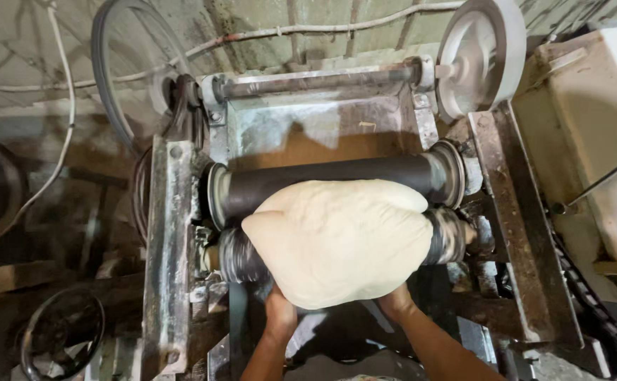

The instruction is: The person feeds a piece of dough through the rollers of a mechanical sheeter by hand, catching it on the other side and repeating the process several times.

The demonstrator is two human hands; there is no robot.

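The roller machine [181,233] carries a big pale dough [340,240] draped over its front roller [241,257] at centre, while the left hand [280,310] and right hand [395,302] at 6 o'clock support it from beneath, fingers hidden, grip unclear, dough seemingly still thick and unflattened.

A small bakery or dough workshop is shown. A worn metal rolling machine [181,233] with 2 dark rollers [330,180], a belt wheel [478,53] and a drive chain [591,303] is seen against a rough, stained wall [252,21], with pale dough [337,240] laid on the rollers.
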